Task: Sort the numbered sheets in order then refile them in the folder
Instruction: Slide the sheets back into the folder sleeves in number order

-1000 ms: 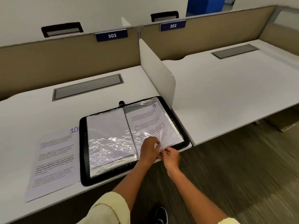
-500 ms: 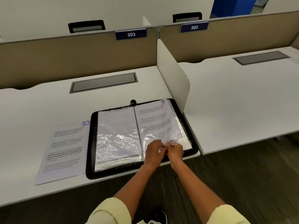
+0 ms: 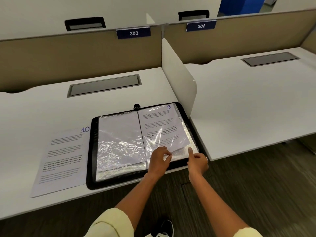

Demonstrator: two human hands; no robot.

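Your folder (image 3: 145, 181) lies open at the desk's (image 3: 34, 108) front edge, spine running away from you. Sheet 9 (image 3: 159, 124) sits long axis front-to-back in the right sleeve, its number at the far end. Left hand (image 3: 158, 161) pinches the sleeve's near edge; right hand (image 3: 196, 162) has its index finger straight on it, other fingers curled. Sheet 10 (image 3: 63, 159) lies loose just left of the folder. Left-page sleeves are too glary to read.

A handwritten blue "10" tops the loose sheet (image 3: 63, 159) left of the folder (image 3: 90, 151); a "9" marks the sleeved sheet (image 3: 159, 127) inside (body print too small to read). Partition plates read "303" (image 3: 133, 33) and "302" (image 3: 201, 26).
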